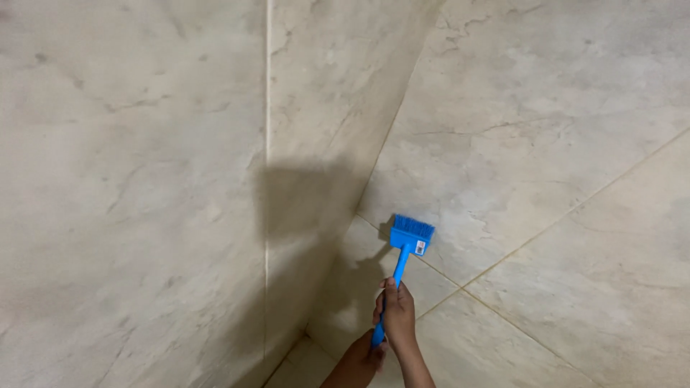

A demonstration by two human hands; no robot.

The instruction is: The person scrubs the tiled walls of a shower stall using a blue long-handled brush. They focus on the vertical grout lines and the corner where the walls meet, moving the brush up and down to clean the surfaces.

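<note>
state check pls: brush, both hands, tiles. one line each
blue scrub brush: held by its handle, bristle head against the tile near the corner
right hand: shut around the brush handle, upper grip
left hand: shut on the handle's lower end, partly cut off by the frame edge
marble tiles: pale, veined, grout lines visible; wet or dry cannot be told
</note>
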